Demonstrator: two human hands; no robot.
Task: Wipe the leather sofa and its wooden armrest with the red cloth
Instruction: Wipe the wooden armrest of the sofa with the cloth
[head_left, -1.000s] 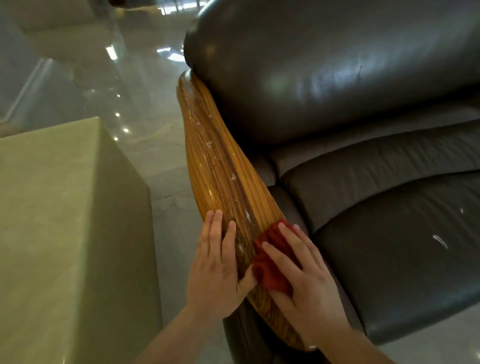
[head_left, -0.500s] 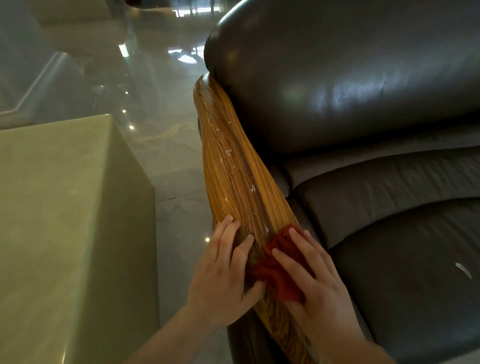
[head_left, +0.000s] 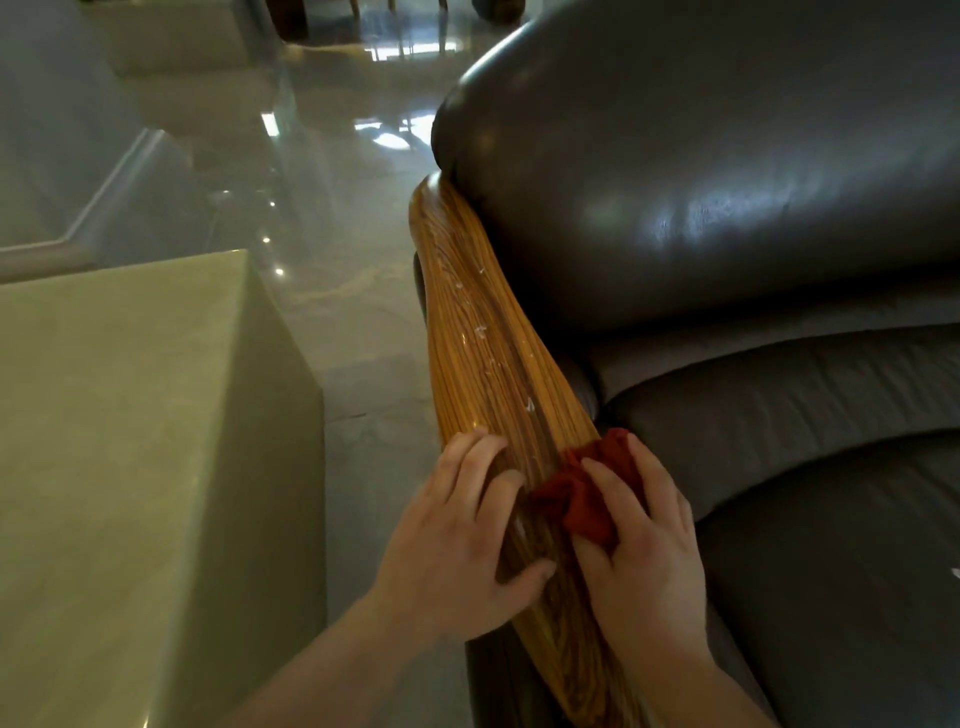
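Observation:
A dark leather sofa fills the right side. Its striped wooden armrest runs from the backrest down towards me and carries several white specks along its upper part. My right hand presses a crumpled red cloth onto the armrest's right edge, beside the seat cushion. My left hand lies flat on the armrest's left side, fingers spread, thumb touching the wood near the cloth.
A pale green stone block stands close on the left of the armrest, with a narrow strip of glossy tiled floor between them. One white mark shows at the seat's right edge.
Both hands and the cloth have slid a little further up the armrest towards the backrest. The view has shifted, so the sofa sits lower and further right in frame.

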